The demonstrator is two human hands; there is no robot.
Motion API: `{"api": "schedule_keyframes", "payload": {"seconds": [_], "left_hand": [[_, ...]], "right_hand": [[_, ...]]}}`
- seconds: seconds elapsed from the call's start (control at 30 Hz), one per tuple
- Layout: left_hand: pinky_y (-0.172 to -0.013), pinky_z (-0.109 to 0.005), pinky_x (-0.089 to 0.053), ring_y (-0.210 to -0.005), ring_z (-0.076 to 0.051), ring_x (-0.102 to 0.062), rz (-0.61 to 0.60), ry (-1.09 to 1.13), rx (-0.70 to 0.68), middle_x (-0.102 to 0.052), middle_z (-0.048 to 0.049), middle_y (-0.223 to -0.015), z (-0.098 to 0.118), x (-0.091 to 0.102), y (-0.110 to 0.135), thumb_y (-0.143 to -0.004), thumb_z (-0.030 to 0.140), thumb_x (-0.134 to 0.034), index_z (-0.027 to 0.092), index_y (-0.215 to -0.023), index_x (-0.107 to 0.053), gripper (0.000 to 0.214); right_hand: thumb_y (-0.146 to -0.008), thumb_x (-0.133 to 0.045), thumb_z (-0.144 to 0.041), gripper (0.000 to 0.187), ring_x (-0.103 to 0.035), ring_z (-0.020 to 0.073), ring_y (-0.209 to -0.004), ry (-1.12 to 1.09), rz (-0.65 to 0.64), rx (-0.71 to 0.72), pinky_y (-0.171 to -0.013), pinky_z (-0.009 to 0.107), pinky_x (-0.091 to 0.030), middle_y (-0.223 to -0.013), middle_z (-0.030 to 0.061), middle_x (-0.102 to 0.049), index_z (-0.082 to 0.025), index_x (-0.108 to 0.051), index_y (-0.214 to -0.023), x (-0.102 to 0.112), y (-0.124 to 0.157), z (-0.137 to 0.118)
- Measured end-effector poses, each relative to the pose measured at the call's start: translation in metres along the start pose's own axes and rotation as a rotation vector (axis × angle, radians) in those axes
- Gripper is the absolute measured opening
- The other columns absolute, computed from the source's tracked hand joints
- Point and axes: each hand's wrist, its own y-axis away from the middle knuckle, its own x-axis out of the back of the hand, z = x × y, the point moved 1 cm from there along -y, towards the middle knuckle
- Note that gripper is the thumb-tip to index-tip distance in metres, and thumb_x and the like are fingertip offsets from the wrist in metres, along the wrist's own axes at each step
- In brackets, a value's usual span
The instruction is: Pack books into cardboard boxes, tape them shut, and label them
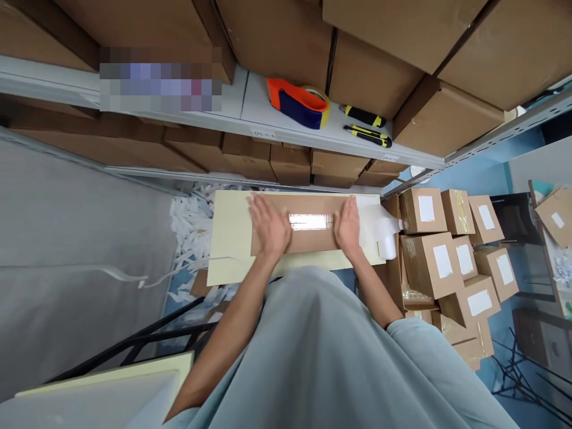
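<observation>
A brown cardboard box (308, 241) lies across a pale yellow tabletop (230, 238) in front of me. A shiny strip of clear tape (310, 222) runs along the middle of its upper face. My left hand (270, 226) rests on the box's left part, fingers stretched out and pointing away from me. At the right end, my right hand (347, 225) lies against the box with its fingers extended. Neither hand is gripping anything. The box's underside is hidden.
A roll of white paper (386, 244) sits at the table's right end. Labelled cartons (429, 262) are stacked beyond it. On the shelf (254, 107) ahead are an orange and blue tape dispenser (301, 104) and yellow-black cutters (369, 136). Paper scraps (190, 223) lie left.
</observation>
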Motion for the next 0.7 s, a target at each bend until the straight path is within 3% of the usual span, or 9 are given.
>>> {"api": "schedule_keyframes", "payload": {"seconds": [0.07, 0.13, 0.2, 0.3, 0.43, 0.57, 0.63, 0.7], "left_hand": [[-0.142, -0.062, -0.003, -0.177, -0.038, 0.002, -0.069, 0.003, -0.116, -0.014, -0.0291, -0.186, 0.029, -0.014, -0.007, -0.113, 0.045, -0.043, -0.004, -0.176, -0.026, 0.082], [-0.144, -0.059, -0.003, -0.178, -0.034, -0.002, -0.114, -0.008, -0.196, -0.017, -0.0231, -0.188, 0.045, -0.025, -0.018, -0.113, 0.040, -0.041, 0.002, -0.177, -0.031, 0.075], [-0.144, -0.058, -0.004, -0.178, -0.033, -0.006, -0.128, -0.021, -0.211, -0.020, -0.0213, -0.187, 0.047, -0.032, -0.029, -0.113, 0.038, -0.040, 0.005, -0.176, -0.035, 0.071], [-0.143, -0.061, -0.003, -0.177, -0.036, -0.007, -0.114, -0.022, -0.135, -0.024, -0.0260, -0.185, 0.032, -0.037, -0.040, -0.112, 0.043, -0.044, 0.002, -0.173, -0.040, 0.074], [-0.143, -0.060, -0.001, -0.177, -0.037, -0.007, -0.110, 0.026, -0.124, -0.024, -0.0259, -0.185, 0.011, -0.034, -0.043, -0.111, 0.056, -0.046, 0.004, -0.172, -0.043, 0.080], [-0.143, -0.058, -0.002, -0.177, -0.039, -0.007, -0.066, 0.050, -0.055, -0.019, -0.0254, -0.187, -0.020, -0.012, -0.043, -0.108, 0.070, -0.046, 0.003, -0.175, -0.037, 0.095], [-0.143, -0.058, -0.009, -0.176, -0.041, -0.013, -0.052, 0.081, 0.045, -0.017, -0.0265, -0.187, -0.041, 0.000, -0.045, -0.105, 0.075, -0.048, 0.002, -0.176, -0.032, 0.104], [-0.142, -0.057, -0.017, -0.174, -0.043, -0.023, -0.060, 0.141, 0.161, -0.023, -0.0285, -0.185, -0.060, 0.005, -0.049, -0.102, 0.079, -0.052, 0.002, -0.177, -0.030, 0.110]], "right_hand": [[-0.119, -0.021, -0.037, 0.070, -0.008, 0.0252, -0.179, 0.019, -0.054, 0.139, -0.145, 0.050, -0.016, -0.190, 0.0167, -0.014, -0.005, -0.018, -0.181, -0.012, -0.010, -0.034], [-0.119, -0.018, -0.034, 0.069, -0.007, 0.0235, -0.179, 0.051, -0.086, 0.173, -0.145, 0.049, -0.014, -0.191, 0.0143, -0.013, -0.005, -0.018, -0.182, -0.025, -0.025, -0.058], [-0.119, -0.018, -0.034, 0.070, -0.008, 0.0248, -0.179, 0.086, -0.100, 0.144, -0.145, 0.049, -0.011, -0.190, 0.0160, -0.013, -0.002, -0.019, -0.181, -0.038, -0.039, -0.068], [-0.120, -0.020, -0.041, 0.073, -0.009, 0.0268, -0.179, 0.118, -0.100, 0.121, -0.145, 0.049, -0.009, -0.190, 0.0179, -0.014, 0.000, -0.021, -0.180, -0.051, -0.052, -0.063], [-0.120, -0.017, -0.047, 0.074, -0.006, 0.0268, -0.179, 0.109, -0.064, 0.140, -0.145, 0.052, -0.009, -0.191, 0.0156, -0.012, -0.005, -0.021, -0.181, -0.047, -0.055, -0.035], [-0.119, -0.015, -0.055, 0.080, -0.002, 0.0289, -0.179, 0.058, 0.029, 0.038, -0.144, 0.057, -0.010, -0.191, 0.0176, -0.010, -0.005, -0.018, -0.182, -0.028, -0.057, 0.022], [-0.117, -0.017, -0.064, 0.087, -0.008, 0.0296, -0.179, -0.062, 0.044, -0.048, -0.144, 0.057, -0.014, -0.190, 0.0188, -0.016, -0.006, -0.019, -0.182, -0.023, -0.055, 0.057], [-0.114, -0.018, -0.074, 0.094, -0.024, 0.0292, -0.176, -0.286, 0.020, -0.148, -0.142, 0.053, -0.025, -0.185, 0.0196, -0.032, -0.008, -0.026, -0.180, -0.026, -0.047, 0.088]]}}
